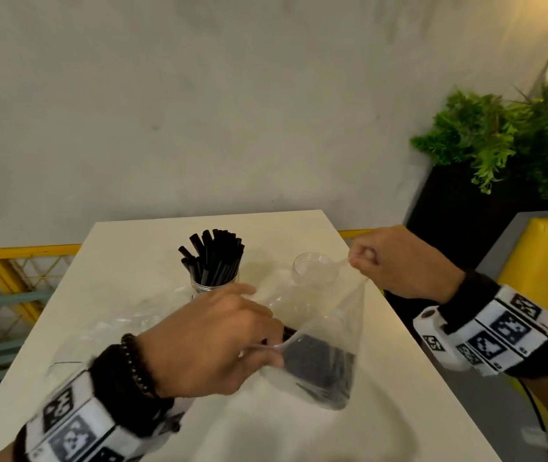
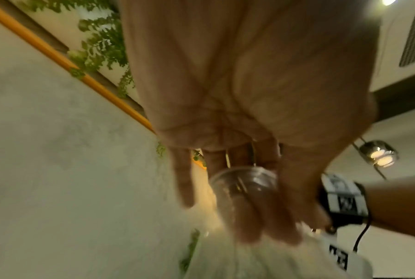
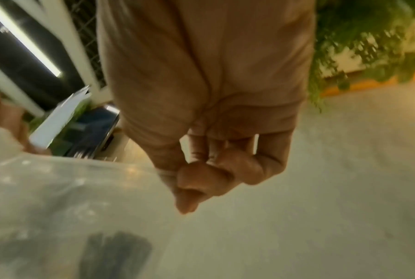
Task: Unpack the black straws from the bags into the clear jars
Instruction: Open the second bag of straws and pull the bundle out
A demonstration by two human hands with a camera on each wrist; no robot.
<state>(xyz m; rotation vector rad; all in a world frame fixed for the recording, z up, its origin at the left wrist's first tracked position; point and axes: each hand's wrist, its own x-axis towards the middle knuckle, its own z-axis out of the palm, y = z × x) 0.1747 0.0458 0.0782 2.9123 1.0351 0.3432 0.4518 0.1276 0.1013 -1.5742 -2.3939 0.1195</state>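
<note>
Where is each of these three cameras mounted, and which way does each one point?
Head: worn on the head, looking forward and down at the white table, the jar of straws and the bag; both hands and wrist bands show.
Left wrist: looks along the left hand toward an empty jar; the palm and fingers fill it.
Right wrist: looks along the right hand, which pinches the bag's edge; blurred.
Shared: the bag of black straws appears in the head and right wrist views.

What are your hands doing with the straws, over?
Right hand pinches clear plastic bag corner. Left hand grips bag's mouth. Black straws bunched inside. Empty clear jar behind, nothing blocking.
</note>
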